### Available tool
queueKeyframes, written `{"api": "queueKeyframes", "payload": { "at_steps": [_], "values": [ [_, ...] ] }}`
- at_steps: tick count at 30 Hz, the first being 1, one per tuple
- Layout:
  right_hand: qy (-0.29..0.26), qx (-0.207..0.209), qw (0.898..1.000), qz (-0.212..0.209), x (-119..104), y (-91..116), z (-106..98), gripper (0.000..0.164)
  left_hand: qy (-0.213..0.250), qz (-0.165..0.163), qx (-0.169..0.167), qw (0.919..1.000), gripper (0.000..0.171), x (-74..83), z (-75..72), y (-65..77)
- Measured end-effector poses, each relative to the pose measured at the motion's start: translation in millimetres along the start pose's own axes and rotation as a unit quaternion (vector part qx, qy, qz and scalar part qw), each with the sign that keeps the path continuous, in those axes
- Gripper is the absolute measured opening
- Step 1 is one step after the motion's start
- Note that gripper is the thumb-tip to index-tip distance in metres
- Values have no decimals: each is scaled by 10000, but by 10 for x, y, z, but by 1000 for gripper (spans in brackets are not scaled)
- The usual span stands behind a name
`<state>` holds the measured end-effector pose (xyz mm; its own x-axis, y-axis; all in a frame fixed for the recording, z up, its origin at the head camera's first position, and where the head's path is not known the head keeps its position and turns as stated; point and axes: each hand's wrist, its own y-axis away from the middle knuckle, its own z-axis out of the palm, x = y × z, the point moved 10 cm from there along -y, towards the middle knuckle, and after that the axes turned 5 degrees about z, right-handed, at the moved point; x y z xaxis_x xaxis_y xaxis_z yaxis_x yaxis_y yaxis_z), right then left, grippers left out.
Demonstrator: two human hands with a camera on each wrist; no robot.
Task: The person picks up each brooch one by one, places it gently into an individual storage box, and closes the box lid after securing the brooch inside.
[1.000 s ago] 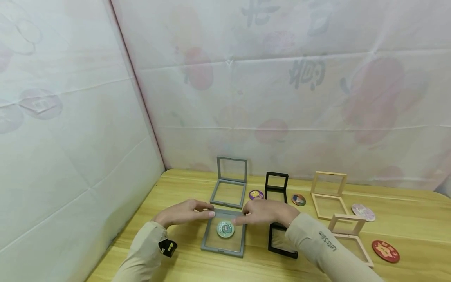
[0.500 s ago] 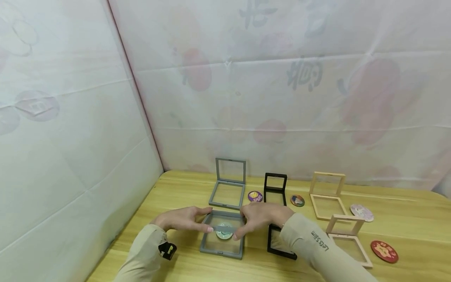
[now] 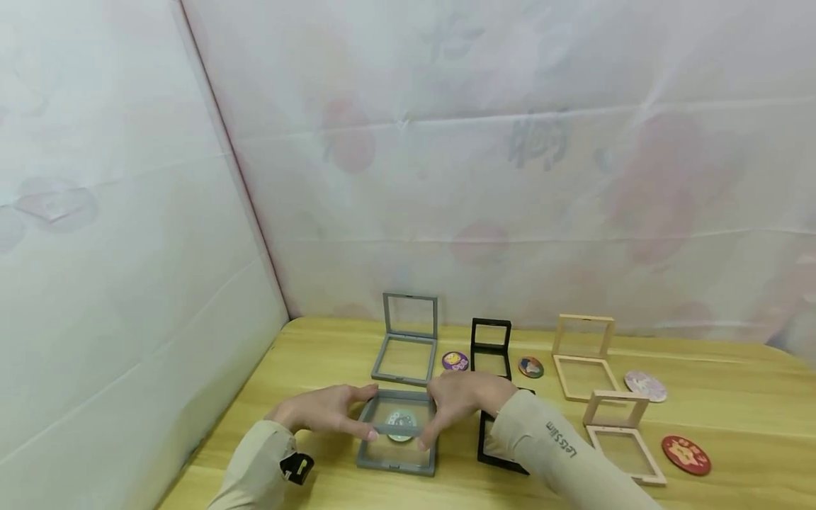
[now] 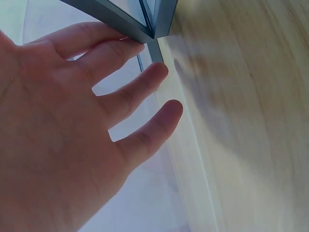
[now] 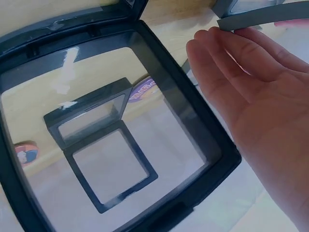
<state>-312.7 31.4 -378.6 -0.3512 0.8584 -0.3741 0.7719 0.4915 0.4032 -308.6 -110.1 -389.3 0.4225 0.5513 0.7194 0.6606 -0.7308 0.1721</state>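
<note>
A grey display frame point(image 3: 395, 467) lies on the table in front of the person, with a round teal badge point(image 3: 401, 418) on its clear film. Its hinged lid point(image 3: 397, 430) is tilted over the badge, partly lowered. The left hand point(image 3: 324, 411) holds the lid's left side, thumb at its front edge and fingers by the hinge end. On the opposite side the right hand point(image 3: 462, 397) holds it the same way. In the left wrist view two fingertips touch a grey frame corner point(image 4: 152, 35). In the right wrist view fingertips meet a grey bar point(image 5: 265, 17).
Behind stand an opened grey frame point(image 3: 411, 334), a small black frame point(image 3: 491, 348) and a light wooden frame point(image 3: 583, 357). Another black frame point(image 3: 502, 465) lies partly under the right forearm. At right are a smaller wooden frame point(image 3: 627, 428) and a red badge point(image 3: 686, 455).
The grey lid has swung down toward the person, over the teal badge. Both thumbs have moved forward with its edge. The head view has shifted slightly.
</note>
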Motion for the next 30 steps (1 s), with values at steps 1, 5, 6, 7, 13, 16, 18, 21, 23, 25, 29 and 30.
{"api": "queueKeyframes", "payload": {
  "at_steps": [1,5,6,7,13,16,18,21,23,25,29,30],
  "values": [
    [49,10,10000,-43,-22,-11,24,52,-20,34,6,10000,89,-6,15,17],
    [242,114,9996,-20,-52,-22,47,53,-77,54,84,9999,90,-28,26,35],
    [266,161,9995,26,-44,-20,43,52,-83,46,105,9999,90,-27,25,29],
    [282,201,9994,66,-34,-17,40,51,-99,39,112,9999,91,-22,29,22],
    [378,356,9986,90,3,-27,39,70,-274,-55,144,9995,92,7,34,5],
    [586,441,9973,71,16,-38,33,89,-318,-76,165,9993,92,21,33,2],
    [722,483,9962,73,25,-50,36,92,-375,-42,175,9991,93,38,36,-2],
    [770,506,9957,3,15,-61,45,93,-373,-45,187,9991,94,34,46,-7],
    [722,520,9960,-42,6,-70,56,90,-354,-76,192,9992,94,28,54,-3],
    [719,563,9958,-80,0,-71,63,91,-363,-120,202,9991,95,16,60,-1],
    [819,721,9939,-132,1,-68,74,98,-571,-90,227,9981,96,42,64,10],
    [852,759,9934,-141,2,-66,77,101,-636,-82,237,9977,97,50,64,13]
  ]
}}
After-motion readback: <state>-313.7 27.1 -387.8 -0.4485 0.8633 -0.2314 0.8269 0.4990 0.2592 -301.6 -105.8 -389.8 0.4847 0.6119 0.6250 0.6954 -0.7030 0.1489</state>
